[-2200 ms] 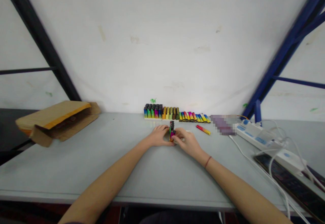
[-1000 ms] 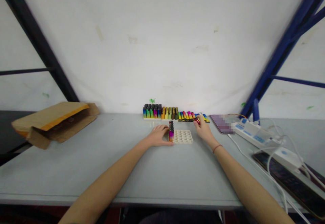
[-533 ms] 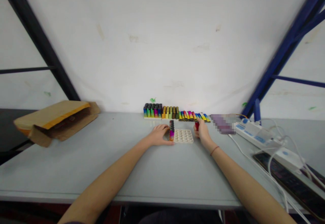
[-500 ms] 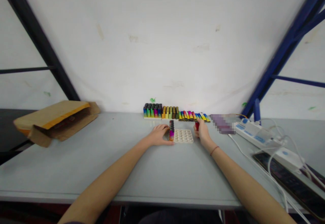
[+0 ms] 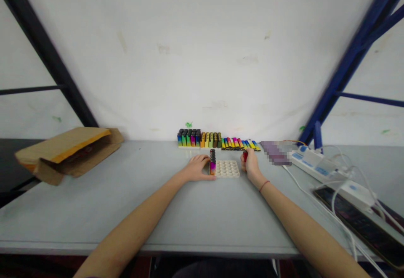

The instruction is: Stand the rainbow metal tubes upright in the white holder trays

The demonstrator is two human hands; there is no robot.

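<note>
A white tray [image 5: 227,169] with round holes lies on the table in front of me. One row of purple-and-orange lighters [image 5: 212,168] stands upright along its left end. My left hand [image 5: 198,168] is wrapped round that left end, thumb at the near side and fingers at the far side. Just right of the tray, my right hand [image 5: 251,164] is closed on a red lighter [image 5: 245,156], held up off the table; most of it is hidden by the fingers.
Against the wall stand a tray of black-topped lighters [image 5: 188,139] and a tray of yellowish ones [image 5: 211,140]. Loose colourful lighters [image 5: 236,144] lie beside them. A brown paper bag [image 5: 78,147] is at left; a power strip [image 5: 334,179], white cables and a phone [image 5: 356,219] occupy the right.
Both hands keep almost the same place, with the red lighter still in the right. The whole view has shifted very slightly.
</note>
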